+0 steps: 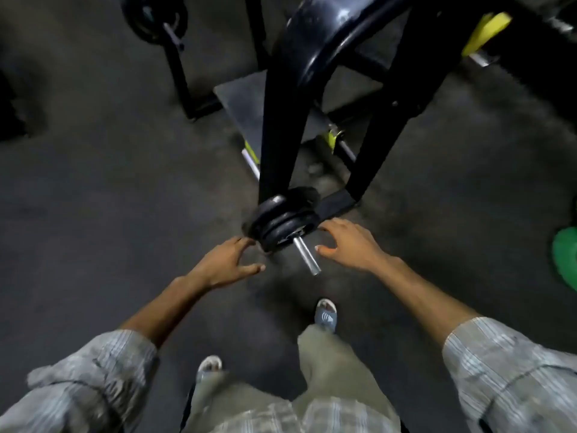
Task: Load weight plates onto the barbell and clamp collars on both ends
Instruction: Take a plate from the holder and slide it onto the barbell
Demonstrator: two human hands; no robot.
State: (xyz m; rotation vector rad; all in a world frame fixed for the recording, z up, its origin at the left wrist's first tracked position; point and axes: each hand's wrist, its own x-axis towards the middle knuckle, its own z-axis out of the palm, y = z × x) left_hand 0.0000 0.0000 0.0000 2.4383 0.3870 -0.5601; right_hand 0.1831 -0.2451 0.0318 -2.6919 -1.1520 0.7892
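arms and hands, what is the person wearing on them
The left sleeve and right sleeve are pale grey cloth with thin stripes, pushed up past the forearms. The left hand and right hand show no gloves or watch.

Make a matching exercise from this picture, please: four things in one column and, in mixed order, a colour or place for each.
1 left hand
2 weight plates
3 steel rod
4 object at right edge

A green
B silver, sticking out toward the camera
C black, stacked on the rod
D open, just left of the plates

Pairs: 1-D, 2-C, 3-B, 4-A
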